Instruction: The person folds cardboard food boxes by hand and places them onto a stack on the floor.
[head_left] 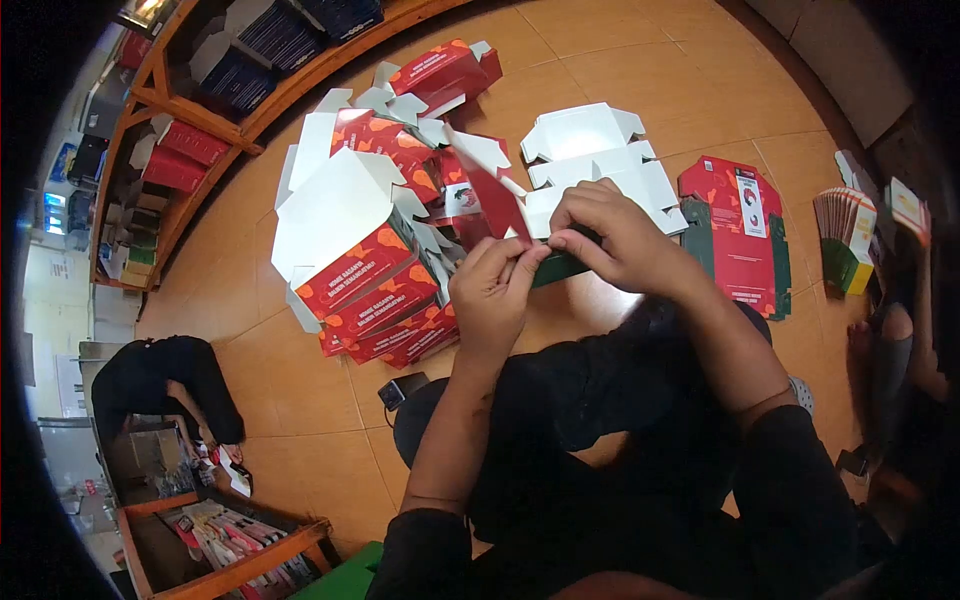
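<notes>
My left hand point(492, 292) and my right hand point(617, 240) pinch the edge of a partly folded cardboard box point(562, 268) between them, above my lap. Its outside is red and dark green; a red panel point(492, 195) with a white inner face rises on the far side. Fingers of both hands are bent and close together, hiding part of the fold. Just beyond the right hand, a flat carton lies white side up point(590, 135). To its right rests a flat red and green carton point(735, 235), printed side up.
Several folded red boxes point(372, 290) with open white flaps are piled on the tiled floor to the left. A small black device point(402, 390) sits by my knee. Wooden shelving point(240, 135) stands upper left. One person point(165, 385) bends at left; another sits right near fanned cartons point(846, 235).
</notes>
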